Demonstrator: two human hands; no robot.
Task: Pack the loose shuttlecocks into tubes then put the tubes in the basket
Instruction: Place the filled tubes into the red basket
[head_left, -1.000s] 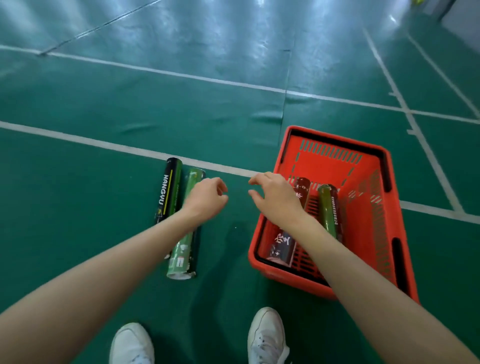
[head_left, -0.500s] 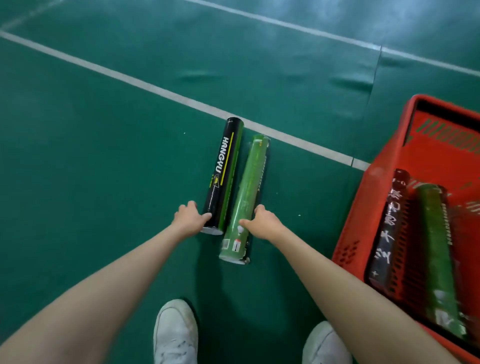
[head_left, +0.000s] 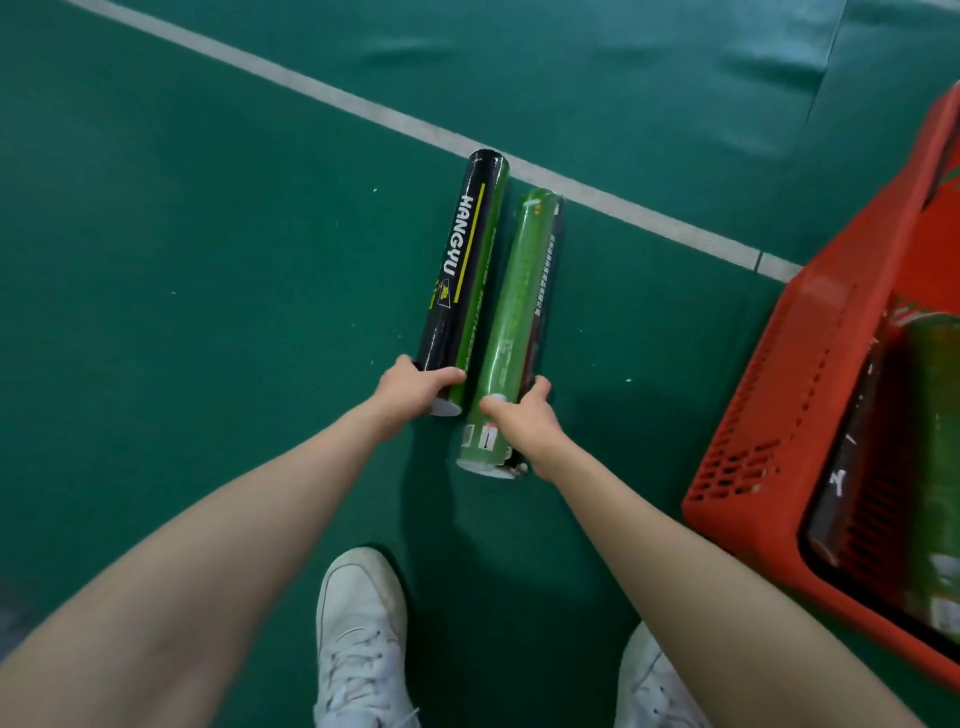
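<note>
On the green floor (head_left: 208, 312) just ahead of your white shoes (head_left: 358, 639), two tubes lie side by side, their far ends close to the white line (head_left: 363, 111). Your left hand (head_left: 415, 384) has its fingers curled round the near end of the black tube (head_left: 462, 260), and your right hand (head_left: 524, 415) wraps thumb and fingers round the green tube (head_left: 519, 312) a little up from its near end. Whether either tube has left the floor yet, you cannot tell from here. To your right stands the red basket (head_left: 810, 374), well apart from the pair, and it already holds a dark tube (head_left: 852, 467) and a second green tube (head_left: 935, 467) lying alongside each other. No loose shuttlecocks show anywhere in view, so the packing looks finished and the job seems about half done on the basket side. By the look of it, what is left is to lift these two and carry them across into the basket beside the others.
</note>
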